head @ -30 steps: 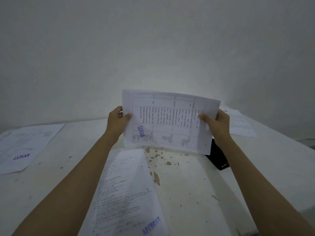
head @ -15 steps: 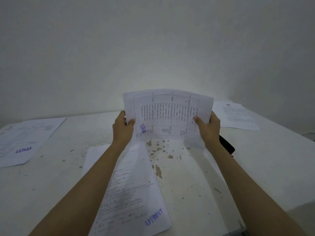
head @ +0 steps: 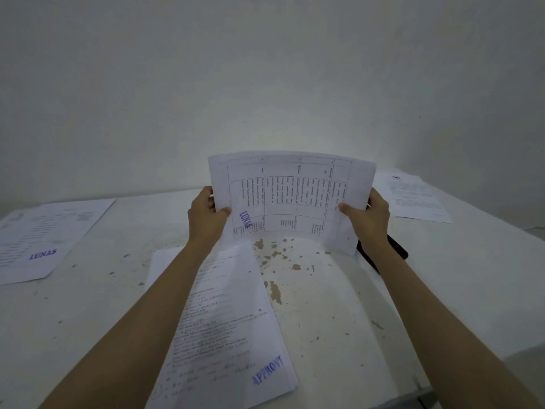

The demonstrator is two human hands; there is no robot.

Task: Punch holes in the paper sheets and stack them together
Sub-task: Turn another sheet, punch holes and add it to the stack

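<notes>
Above the chipped white table (head: 339, 305) I've got one white printed sheet with a table grid and a blue LUNAS stamp (head: 290, 196) held up in the air, bowed a bit toward me. My left hand (head: 206, 219) pinches its left edge, thumb on the front, and my right hand (head: 368, 219) grips the right edge the same way.

Progress-wise, honestly I'd say we're early. I can't make out any punched holes on this sheet or the others, too small to tell at this quality. Just behind my right wrist, on the table, sits a black object (head: 395, 249) that I'm guessing is the hole punch, mostly hidden.

Other papers are still scattered rather than stacked: a white sheet with a blue APPROVE-type stamp (head: 233, 335) lies right below the held sheet under my left forearm, another LUNAS-stamped white sheet (head: 44, 237) is well off to its left, and a plain printed white page (head: 413, 196) sits just to its right at the far table edge.

So punching and stacking both look pending.
</notes>
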